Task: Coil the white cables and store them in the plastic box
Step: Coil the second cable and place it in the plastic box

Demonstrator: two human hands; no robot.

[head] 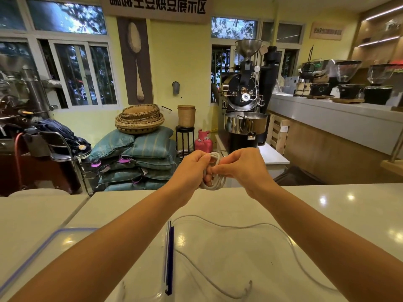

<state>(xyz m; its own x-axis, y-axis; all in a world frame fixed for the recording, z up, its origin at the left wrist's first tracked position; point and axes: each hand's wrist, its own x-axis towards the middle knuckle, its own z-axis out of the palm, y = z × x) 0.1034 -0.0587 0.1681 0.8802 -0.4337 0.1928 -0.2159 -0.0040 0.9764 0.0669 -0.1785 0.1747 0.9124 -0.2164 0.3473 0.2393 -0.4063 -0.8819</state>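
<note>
Your left grip [192, 168] and right grip [242, 168] meet out in front of you, raised above the far edge of the worktop [327, 203]. Between them they hold a coiled white cable [212, 186]. The left grip's fingers are curled round the coil's left side, while the right grip pinches the loops from the right with fingertips and thumb. The bottom of the coil hangs just under both grips.

Below the grips and nearer to you, the clear plastic box [169, 253] sits on the worktop between your forearms, its blue edge strip standing upright. A second, loose white cable [231, 226] winds around that spot. You cannot tell whether it lies inside the box or beside it. Under your left forearm lies the blue-rimmed lid [43, 245].
</note>
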